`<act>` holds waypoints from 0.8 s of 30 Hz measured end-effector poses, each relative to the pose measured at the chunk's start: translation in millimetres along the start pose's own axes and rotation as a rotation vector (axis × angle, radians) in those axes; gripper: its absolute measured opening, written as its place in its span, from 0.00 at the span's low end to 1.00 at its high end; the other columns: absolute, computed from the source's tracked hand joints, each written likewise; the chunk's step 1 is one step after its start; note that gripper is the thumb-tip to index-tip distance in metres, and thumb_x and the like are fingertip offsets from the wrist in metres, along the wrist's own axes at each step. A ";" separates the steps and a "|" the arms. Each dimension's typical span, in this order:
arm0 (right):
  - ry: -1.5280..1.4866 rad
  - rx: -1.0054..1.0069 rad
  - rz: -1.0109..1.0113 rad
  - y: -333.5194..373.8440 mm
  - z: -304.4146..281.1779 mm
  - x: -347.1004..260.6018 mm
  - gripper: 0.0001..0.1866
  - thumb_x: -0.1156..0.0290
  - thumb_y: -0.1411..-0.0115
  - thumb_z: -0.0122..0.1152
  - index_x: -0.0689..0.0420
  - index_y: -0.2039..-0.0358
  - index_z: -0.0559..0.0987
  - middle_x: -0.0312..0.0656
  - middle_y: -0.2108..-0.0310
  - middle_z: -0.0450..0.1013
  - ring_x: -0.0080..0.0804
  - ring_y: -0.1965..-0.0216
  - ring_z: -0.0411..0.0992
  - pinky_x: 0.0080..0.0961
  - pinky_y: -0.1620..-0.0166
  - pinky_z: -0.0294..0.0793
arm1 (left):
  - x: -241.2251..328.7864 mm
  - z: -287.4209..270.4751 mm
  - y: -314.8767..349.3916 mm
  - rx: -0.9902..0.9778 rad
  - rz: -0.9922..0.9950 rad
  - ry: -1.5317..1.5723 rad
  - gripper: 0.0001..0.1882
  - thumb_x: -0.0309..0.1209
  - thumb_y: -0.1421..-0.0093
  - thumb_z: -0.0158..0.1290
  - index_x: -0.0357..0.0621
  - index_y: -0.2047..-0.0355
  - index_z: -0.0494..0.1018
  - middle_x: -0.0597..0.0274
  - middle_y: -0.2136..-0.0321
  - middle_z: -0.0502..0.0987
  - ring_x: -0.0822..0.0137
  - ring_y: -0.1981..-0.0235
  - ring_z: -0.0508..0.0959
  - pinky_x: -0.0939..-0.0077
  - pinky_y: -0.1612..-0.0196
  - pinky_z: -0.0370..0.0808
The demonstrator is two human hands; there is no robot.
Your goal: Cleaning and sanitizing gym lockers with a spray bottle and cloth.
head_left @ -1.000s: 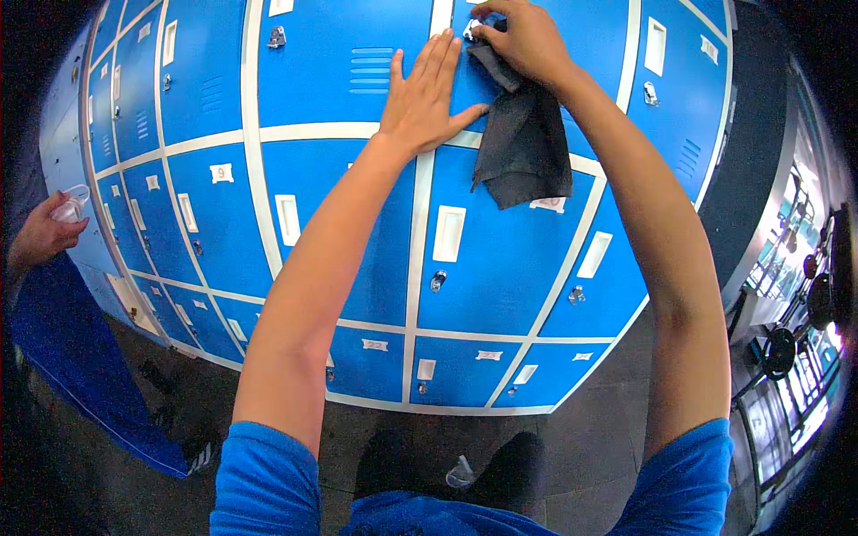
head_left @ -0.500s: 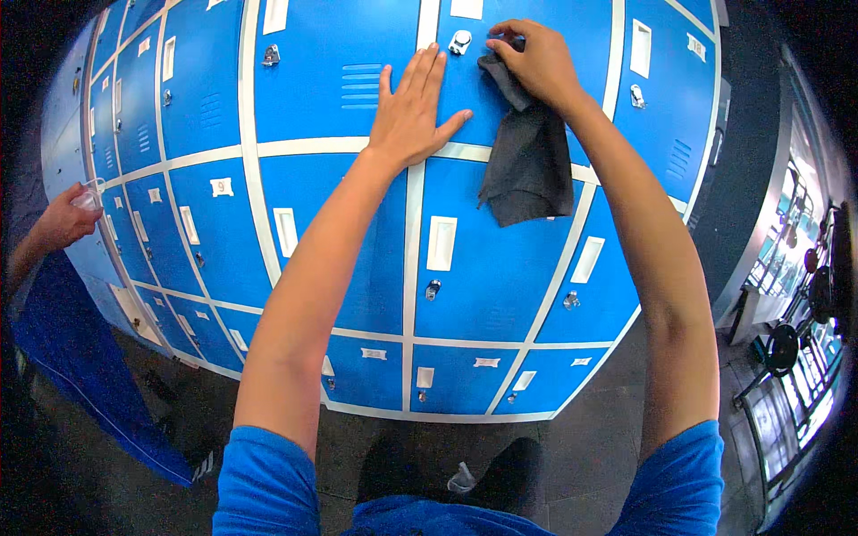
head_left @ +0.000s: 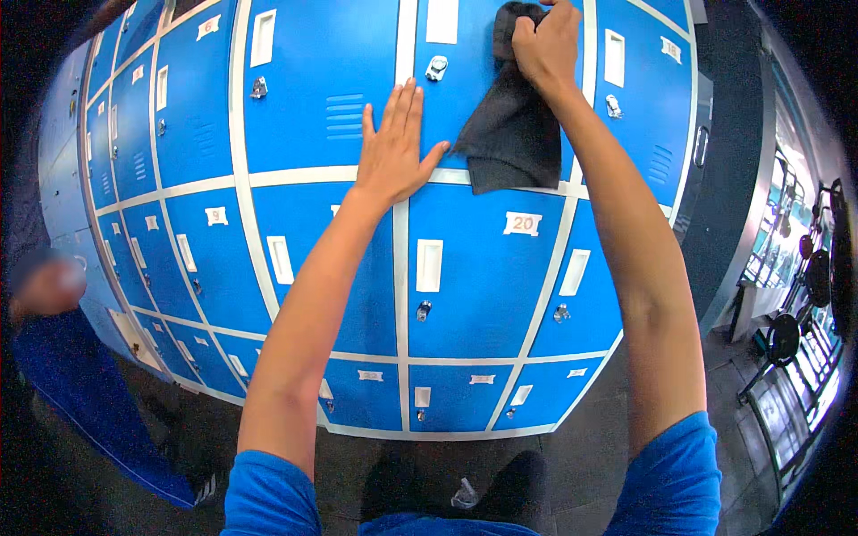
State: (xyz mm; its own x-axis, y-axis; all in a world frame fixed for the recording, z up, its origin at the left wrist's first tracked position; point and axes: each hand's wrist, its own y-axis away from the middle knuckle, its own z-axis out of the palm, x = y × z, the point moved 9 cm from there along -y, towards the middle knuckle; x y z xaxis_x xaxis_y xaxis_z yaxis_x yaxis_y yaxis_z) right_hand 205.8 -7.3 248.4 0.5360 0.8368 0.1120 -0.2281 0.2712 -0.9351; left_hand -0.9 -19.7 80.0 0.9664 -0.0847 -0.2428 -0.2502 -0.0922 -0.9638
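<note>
My left hand [head_left: 393,152] lies flat on the blue locker doors, fingers spread and pointing up, across the white strip between two doors. It holds nothing. Higher up and to the right, my right hand [head_left: 547,49] grips a dark grey cloth [head_left: 514,134], pressing it against a locker door [head_left: 460,112]. The loose end of the cloth hangs over the white frame below that door. A silver lock [head_left: 436,68] sits between my two hands on the same door.
More blue lockers with white recessed handles and locks surround this spot. At the left stands another person in dark blue trousers [head_left: 98,402]. Gym equipment [head_left: 783,339] is by bright windows at the right. A small pale scrap [head_left: 465,494] shows at the bottom, near my legs.
My right hand has moved up with the cloth, which now spreads wider over the door. My left hand stays flat on the lockers. The view has shifted upward a little.
</note>
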 end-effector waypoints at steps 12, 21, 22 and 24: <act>0.214 -0.438 -0.554 96.9 30.9 -35.5 0.29 0.63 0.41 0.61 0.61 0.41 0.70 0.53 0.36 0.62 0.56 0.38 0.63 0.47 0.36 0.61 | -2.9 10.6 3.1 0.023 -0.032 -0.060 0.45 0.54 0.36 0.48 0.38 0.29 0.48 0.53 0.27 0.48 0.54 0.26 0.48 0.36 0.31 0.42; 0.247 -0.238 -0.515 -23.5 99.7 -38.2 0.28 0.67 0.38 0.51 0.69 0.39 0.67 0.59 0.36 0.61 0.59 0.39 0.62 0.47 0.38 0.63 | 2.5 13.9 7.1 0.032 -0.011 -0.048 0.43 0.53 0.37 0.48 0.39 0.29 0.51 0.54 0.28 0.50 0.54 0.27 0.48 0.35 0.31 0.42; 0.244 -0.240 -0.513 -19.4 99.8 -41.2 0.28 0.67 0.38 0.51 0.69 0.39 0.67 0.59 0.36 0.61 0.59 0.39 0.62 0.47 0.38 0.63 | 2.7 14.0 7.3 0.031 -0.006 -0.032 0.44 0.52 0.37 0.48 0.38 0.29 0.50 0.53 0.28 0.50 0.54 0.27 0.49 0.36 0.31 0.41; 0.160 -0.304 -0.493 2.5 93.2 -47.2 0.28 0.65 0.37 0.51 0.70 0.40 0.67 0.59 0.36 0.61 0.60 0.38 0.62 0.48 0.37 0.62 | 0.5 12.2 7.6 0.025 -0.003 -0.015 0.44 0.51 0.38 0.49 0.38 0.29 0.49 0.52 0.28 0.50 0.53 0.27 0.49 0.37 0.31 0.41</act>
State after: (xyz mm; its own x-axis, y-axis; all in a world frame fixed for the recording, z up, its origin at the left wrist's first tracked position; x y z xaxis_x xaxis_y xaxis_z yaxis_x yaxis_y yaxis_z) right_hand 104.2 -1.8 272.1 0.6405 0.5583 0.5274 0.3091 0.4412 -0.8425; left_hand -1.6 -8.4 71.2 0.9679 -0.0699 -0.2416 -0.2462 -0.0679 -0.9668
